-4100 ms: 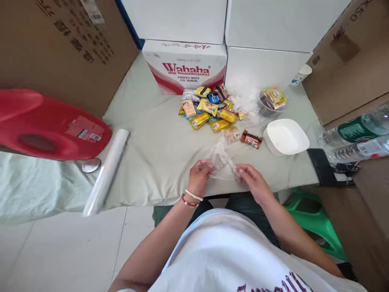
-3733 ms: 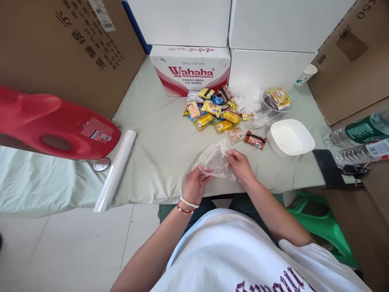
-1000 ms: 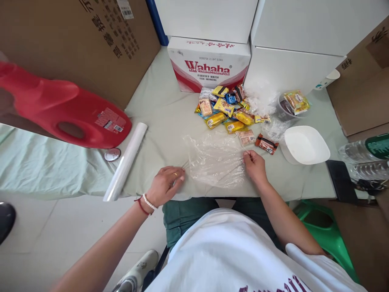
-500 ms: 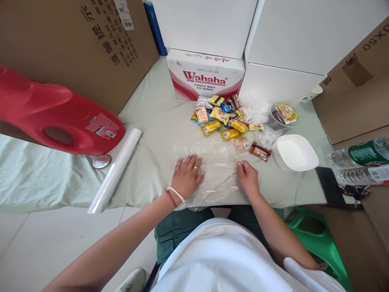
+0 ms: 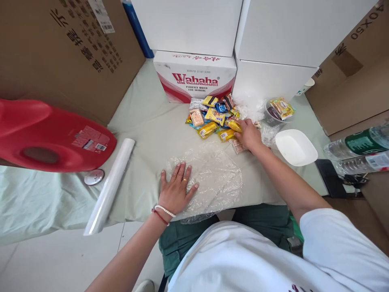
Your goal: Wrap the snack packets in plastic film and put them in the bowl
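Observation:
A crinkled sheet of clear plastic wrap [image 5: 219, 178] lies spread on the pale green cloth near the table's front edge. My left hand [image 5: 176, 190] rests flat on the sheet's left part, fingers spread. My right hand [image 5: 249, 134] reaches forward into a pile of wrapped snacks [image 5: 209, 115], with its fingers curled on a yellow snack packet [image 5: 234, 124]. A brown snack packet [image 5: 238, 147] is partly hidden under that hand.
A white bowl [image 5: 296, 148] sits right of the pile, and a small bowl of snacks [image 5: 281, 108] stands behind it. A plastic wrap roll [image 5: 109, 192], a round metal lid [image 5: 94, 177] and a red jug [image 5: 51, 136] lie left. A Wahaha box [image 5: 194, 77], bottles [image 5: 361, 140] and cartons surround the area.
The bunched wrap has been pulled out and laid flat. My right hand let go of its edge and moved forward to the snack pile. My left hand stayed pressed on the sheet.

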Tool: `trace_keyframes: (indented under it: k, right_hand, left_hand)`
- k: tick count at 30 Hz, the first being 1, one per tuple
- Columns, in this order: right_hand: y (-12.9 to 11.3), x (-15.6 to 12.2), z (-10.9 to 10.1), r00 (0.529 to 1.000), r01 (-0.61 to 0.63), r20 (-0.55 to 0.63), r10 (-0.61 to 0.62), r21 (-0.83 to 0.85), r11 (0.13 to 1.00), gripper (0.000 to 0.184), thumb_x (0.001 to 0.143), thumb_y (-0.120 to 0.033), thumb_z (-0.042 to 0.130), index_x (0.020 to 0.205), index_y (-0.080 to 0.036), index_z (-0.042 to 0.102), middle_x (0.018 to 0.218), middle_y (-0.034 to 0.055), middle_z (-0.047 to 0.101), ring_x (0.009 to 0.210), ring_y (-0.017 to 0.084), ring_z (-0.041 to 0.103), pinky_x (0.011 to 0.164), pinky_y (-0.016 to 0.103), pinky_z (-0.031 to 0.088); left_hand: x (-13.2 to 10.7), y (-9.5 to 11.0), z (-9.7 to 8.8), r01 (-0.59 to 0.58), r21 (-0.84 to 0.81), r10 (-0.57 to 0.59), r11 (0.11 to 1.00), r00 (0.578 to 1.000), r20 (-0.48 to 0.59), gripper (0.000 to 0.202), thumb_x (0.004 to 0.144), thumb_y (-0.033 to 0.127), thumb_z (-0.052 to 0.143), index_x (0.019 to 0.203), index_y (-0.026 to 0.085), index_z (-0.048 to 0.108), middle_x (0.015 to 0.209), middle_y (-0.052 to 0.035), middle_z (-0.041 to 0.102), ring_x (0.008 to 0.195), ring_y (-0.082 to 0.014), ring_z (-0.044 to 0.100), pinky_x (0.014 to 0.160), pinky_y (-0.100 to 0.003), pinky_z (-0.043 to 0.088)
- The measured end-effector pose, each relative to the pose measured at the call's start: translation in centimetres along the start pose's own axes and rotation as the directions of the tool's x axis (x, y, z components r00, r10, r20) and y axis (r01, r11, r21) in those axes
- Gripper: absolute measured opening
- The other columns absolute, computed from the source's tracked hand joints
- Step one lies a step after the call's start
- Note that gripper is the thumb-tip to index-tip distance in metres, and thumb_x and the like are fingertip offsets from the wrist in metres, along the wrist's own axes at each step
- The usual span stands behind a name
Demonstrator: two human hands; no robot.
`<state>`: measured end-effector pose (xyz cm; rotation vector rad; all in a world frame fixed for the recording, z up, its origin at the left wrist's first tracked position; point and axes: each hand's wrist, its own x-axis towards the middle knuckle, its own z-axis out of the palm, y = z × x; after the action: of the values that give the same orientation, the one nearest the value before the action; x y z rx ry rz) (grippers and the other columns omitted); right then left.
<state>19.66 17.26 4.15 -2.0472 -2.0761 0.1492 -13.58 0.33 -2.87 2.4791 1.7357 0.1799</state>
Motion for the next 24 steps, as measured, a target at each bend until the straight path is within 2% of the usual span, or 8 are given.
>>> trace_keyframes:
  k: [3, 8, 10, 13, 15, 18, 20, 24]
  right_hand:
    - [0.3, 1.4, 0.3, 1.000, -0.015, 0.020, 0.015, -0.036, 0.999, 0.048, 0.099, -0.035, 0.054, 0.144, -0.020, 0.061, 0.131, 0.0174, 0.065, 0.113, 0.034, 0.064, 0.091, 0.042, 0.052]
    - [3.3, 1.0, -1.2, 0.986, -0.142, -0.096, 0.136, -0.053, 0.989, 0.047, 0.103, -0.036, 0.046, 0.142, -0.014, 0.059, 0.132, 0.0203, 0.064, 0.113, 0.035, 0.062, 0.092, 0.043, 0.050]
    - [4.1, 0.8, -2.1, 0.993, -0.117, 0.015, 0.120, -0.135, 0.984, 0.046, 0.099, -0.037, 0.055, 0.141, -0.018, 0.062, 0.133, 0.0192, 0.062, 0.113, 0.035, 0.062, 0.090, 0.042, 0.050]
    - [3.8, 1.2, -3.3, 0.963, -0.027, 0.255, 0.084, -0.218, 0.976, 0.043, 0.092, -0.041, 0.067, 0.129, -0.018, 0.071, 0.127, 0.0195, 0.065, 0.113, 0.037, 0.059, 0.090, 0.043, 0.049]
    - [2.9, 2.2, -3.7, 0.979, -0.018, 0.195, 0.062, -0.218, 0.976, 0.041, 0.096, -0.042, 0.061, 0.127, -0.017, 0.072, 0.129, 0.0208, 0.064, 0.117, 0.038, 0.056, 0.092, 0.045, 0.049]
    - [0.9, 4.7, -2.9, 0.998, 0.033, 0.059, -0.021, -0.216, 0.976, 0.042, 0.100, -0.038, 0.053, 0.132, -0.017, 0.069, 0.132, 0.0216, 0.063, 0.125, 0.039, 0.049, 0.096, 0.046, 0.048]
    - [-0.1, 6.4, -1.5, 0.991, 0.057, 0.134, -0.023, -0.254, 0.965, 0.045, 0.096, -0.038, 0.059, 0.134, -0.014, 0.066, 0.131, 0.0231, 0.064, 0.129, 0.041, 0.047, 0.098, 0.048, 0.048]
    - [-0.9, 8.6, 1.0, 0.958, 0.000, 0.276, 0.083, -0.288, 0.958, 0.051, 0.092, -0.034, 0.067, 0.137, -0.011, 0.063, 0.133, 0.0253, 0.065, 0.127, 0.041, 0.053, 0.097, 0.048, 0.048]
  left_hand:
    - [-0.1, 0.0, 0.0, 0.005, 0.014, -0.005, 1.000, 1.000, 0.005, 0.072, 0.105, 0.059, 0.030, 0.165, 0.020, 0.033, 0.173, -0.0159, 0.026, 0.159, -0.0358, 0.032, 0.125, -0.074, 0.008]
    - [-0.1, 0.0, 0.0, -0.003, 0.016, 0.003, 1.000, 1.000, -0.003, 0.072, 0.105, 0.059, 0.032, 0.166, 0.021, 0.031, 0.174, -0.0154, 0.024, 0.159, -0.0357, 0.031, 0.125, -0.074, 0.007]
    - [-0.1, 0.0, 0.1, -0.002, 0.018, 0.002, 1.000, 1.000, -0.003, 0.072, 0.105, 0.059, 0.032, 0.166, 0.020, 0.030, 0.173, -0.0155, 0.025, 0.159, -0.0357, 0.031, 0.125, -0.074, 0.007]
    - [-0.2, 0.0, 0.1, 0.001, 0.016, -0.001, 1.000, 1.000, -0.003, 0.072, 0.105, 0.058, 0.033, 0.166, 0.021, 0.030, 0.173, -0.0158, 0.026, 0.159, -0.0360, 0.032, 0.126, -0.074, 0.006]
    - [-0.2, 0.0, 0.1, 0.000, 0.012, 0.000, 1.000, 1.000, -0.005, 0.072, 0.105, 0.058, 0.034, 0.167, 0.022, 0.029, 0.173, -0.0160, 0.027, 0.158, -0.0369, 0.033, 0.125, -0.075, 0.007]
    - [-0.2, 0.0, 0.0, -0.001, 0.008, 0.001, 1.000, 1.000, -0.007, 0.072, 0.104, 0.058, 0.035, 0.167, 0.022, 0.029, 0.173, -0.0159, 0.028, 0.158, -0.0379, 0.033, 0.125, -0.075, 0.009]
    - [-0.2, 0.0, -0.1, -0.001, 0.008, 0.001, 1.000, 1.000, -0.009, 0.072, 0.104, 0.058, 0.036, 0.167, 0.023, 0.029, 0.172, -0.0160, 0.028, 0.158, -0.0378, 0.034, 0.125, -0.075, 0.009]
    - [-0.2, 0.0, -0.2, -0.007, 0.009, 0.007, 1.000, 1.000, -0.020, 0.071, 0.104, 0.057, 0.039, 0.167, 0.023, 0.029, 0.172, -0.0163, 0.029, 0.157, -0.0373, 0.035, 0.126, -0.073, 0.010]
